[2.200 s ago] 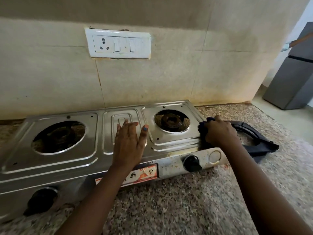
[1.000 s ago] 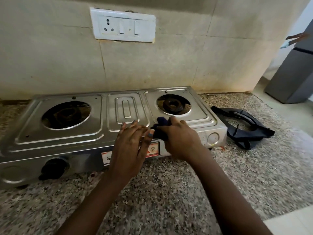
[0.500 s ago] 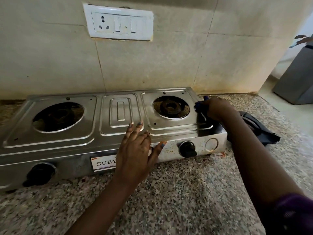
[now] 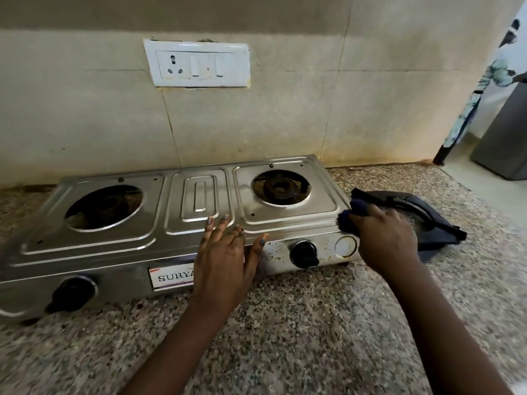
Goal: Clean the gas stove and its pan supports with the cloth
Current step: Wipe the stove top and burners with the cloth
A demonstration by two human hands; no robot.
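**Wipe now at the stove's front-right corner**

Left to right: the stove [image 4: 176,223] sits on the granite counter [image 4: 285,337], both burner holes bare, no supports on top. Left hand [image 4: 225,260] lies flat over the front edge near the middle, fingers straight and spread, thumb out toward the right knob [image 4: 303,254]; it holds nothing, prob. just bracing the stove. Right hand [image 4: 385,238] is at the front-right corner, fingers curled round the bunched dark cloth [image 4: 353,215], which touches the top's edge there. The pan support [image 4: 422,215] lies on the counter just beside the stove, behind that hand.

Vs 0.5 s ago: right hand + cloth have come forward along the right edge, from beside the right burner to the corner. Left hand has barely shifted. Vs 1 s ago the cloth was mid-front, so strokes run back and forth across this side.

Meaning: top-right is getting covered; the speckled front panel round the knob looks unwiped, and the support likely still waits.
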